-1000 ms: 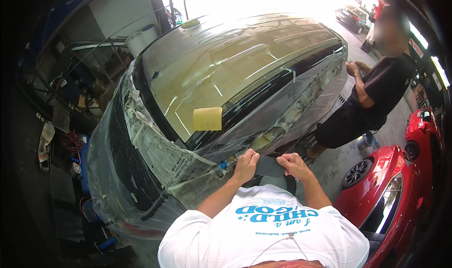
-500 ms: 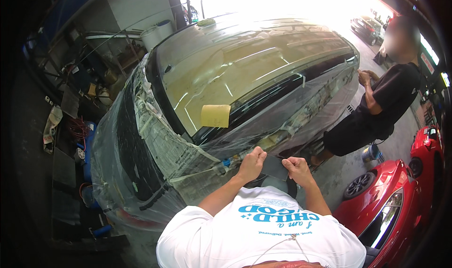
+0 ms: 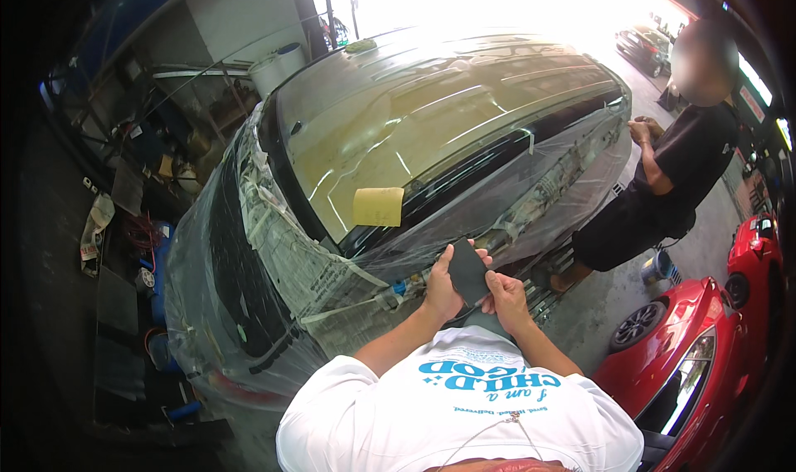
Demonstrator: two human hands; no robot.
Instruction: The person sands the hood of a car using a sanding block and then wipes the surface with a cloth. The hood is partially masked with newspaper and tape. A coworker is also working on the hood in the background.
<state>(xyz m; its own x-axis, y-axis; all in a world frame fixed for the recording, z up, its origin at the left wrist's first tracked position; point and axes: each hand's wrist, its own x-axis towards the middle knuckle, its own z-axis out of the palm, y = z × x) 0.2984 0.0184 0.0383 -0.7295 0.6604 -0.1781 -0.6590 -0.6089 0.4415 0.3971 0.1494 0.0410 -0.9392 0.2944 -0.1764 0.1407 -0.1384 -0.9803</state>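
In front of my chest, my left hand [image 3: 444, 288] grips one side of a dark grey sheet of sandpaper [image 3: 468, 271]. The thumb lies over its face, and fingertips show past its far edge. My right hand [image 3: 507, 298] is closed on the sheet's other side, thumb on top. Beyond my hands stands a car whose glossy olive-gold roof [image 3: 348, 132] is exposed. A yellow rectangular sheet [image 3: 378, 208] lies at the roof's near edge. Clear plastic film [image 3: 456, 215] and newspaper [image 3: 294, 252] cover the car's side and windscreen area.
To the right, a person in dark clothes [image 3: 692, 157] stands at the car's far end, hands near it. Red cars [image 3: 688, 323] occupy the lower right, with a bucket [image 3: 657, 266] nearby. Shelves and clutter line the left; a green pad [image 3: 361, 47] rests on the roof's far side.
The sandpaper has been raised and turned so its dark face shows more. My left hand has shifted to beside and under it; my right hand has moved slightly inward.
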